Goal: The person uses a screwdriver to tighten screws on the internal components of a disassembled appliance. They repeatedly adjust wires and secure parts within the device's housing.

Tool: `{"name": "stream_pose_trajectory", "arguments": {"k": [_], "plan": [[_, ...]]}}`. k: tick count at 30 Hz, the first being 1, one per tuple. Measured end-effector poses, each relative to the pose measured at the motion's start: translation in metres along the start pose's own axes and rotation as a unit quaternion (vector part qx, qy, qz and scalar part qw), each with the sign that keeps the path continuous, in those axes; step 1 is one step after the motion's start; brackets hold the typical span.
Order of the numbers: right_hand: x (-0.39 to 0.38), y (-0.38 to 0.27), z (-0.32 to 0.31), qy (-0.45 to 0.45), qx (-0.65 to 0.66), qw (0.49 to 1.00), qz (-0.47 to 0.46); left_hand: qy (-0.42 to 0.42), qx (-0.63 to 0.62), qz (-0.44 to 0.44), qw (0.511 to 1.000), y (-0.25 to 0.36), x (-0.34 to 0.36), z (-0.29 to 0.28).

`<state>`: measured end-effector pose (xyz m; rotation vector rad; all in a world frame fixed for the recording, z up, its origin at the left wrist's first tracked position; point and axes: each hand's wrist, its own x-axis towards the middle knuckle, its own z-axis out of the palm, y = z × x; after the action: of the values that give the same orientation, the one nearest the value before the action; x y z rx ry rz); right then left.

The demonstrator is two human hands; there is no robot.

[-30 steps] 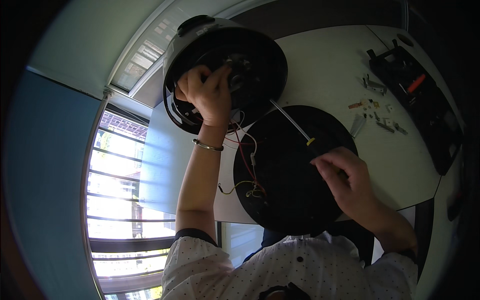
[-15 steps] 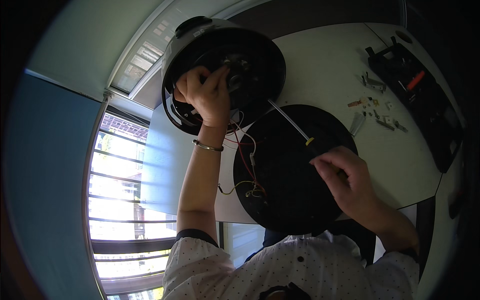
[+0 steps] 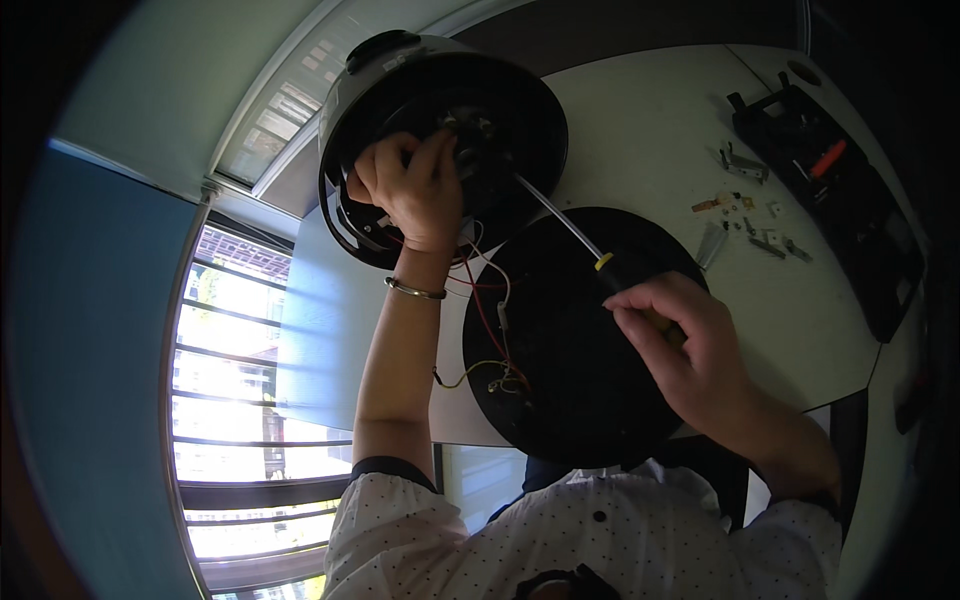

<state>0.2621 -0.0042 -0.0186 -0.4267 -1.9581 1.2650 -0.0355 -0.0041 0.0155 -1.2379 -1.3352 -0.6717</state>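
Observation:
A rounded appliance [image 3: 345, 100], which looks like a rice cooker, lies on its side with its dark underside facing me. Inside that underside my left hand [image 3: 412, 185] pinches at a small part near some metal fittings [image 3: 470, 125]; what sits between the fingertips is hidden. My right hand [image 3: 680, 335] grips the black-and-yellow handle of a screwdriver [image 3: 560, 215], and its shaft points up-left into the appliance's opening. Below lies a round black base cover [image 3: 590, 350]. Red, white and yellow wires [image 3: 503, 315] run from the appliance down over this cover.
On the pale table [image 3: 640, 130], small loose metal parts [image 3: 750, 225] lie right of the cover, with a metal bracket [image 3: 743, 163] above them. An open black tool case [image 3: 830, 200] holding a red item stands at the far right. A barred window [image 3: 230, 390] is on the left.
My right hand has moved up and left, bringing the screwdriver's shaft farther into the appliance's opening. My left hand stays at nearly the same spot.

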Motion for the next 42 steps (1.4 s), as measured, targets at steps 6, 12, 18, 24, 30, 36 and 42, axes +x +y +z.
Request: {"name": "stream_pose_trajectory", "arguments": {"k": [6,12,18,24,30,36,42], "plan": [[0.027,-0.007,0.014,0.029,0.027,0.999,-0.030,-0.004,-0.006,-0.005,1.000,-0.002,0.000,0.000],[0.042,-0.009,0.026,0.019,0.048,0.998,-0.022,-0.009,-0.003,-0.016,1.000,-0.004,0.000,0.001],[0.051,-0.009,0.029,0.016,0.034,0.999,-0.016,-0.022,0.016,-0.026,0.999,-0.003,0.002,-0.001],[0.052,-0.010,0.029,0.016,0.010,0.999,-0.028,-0.028,-0.010,-0.029,0.999,-0.005,0.001,0.000],[0.052,-0.007,0.032,0.032,-0.020,0.997,-0.073,-0.020,-0.002,-0.014,1.000,-0.003,0.005,-0.004],[0.052,-0.013,0.030,0.024,0.030,0.999,-0.023,-0.028,0.012,0.001,1.000,0.002,0.009,-0.007],[0.052,-0.008,0.032,0.020,-0.015,0.999,-0.031,-0.055,0.027,0.057,0.996,-0.006,0.009,-0.011]]}}
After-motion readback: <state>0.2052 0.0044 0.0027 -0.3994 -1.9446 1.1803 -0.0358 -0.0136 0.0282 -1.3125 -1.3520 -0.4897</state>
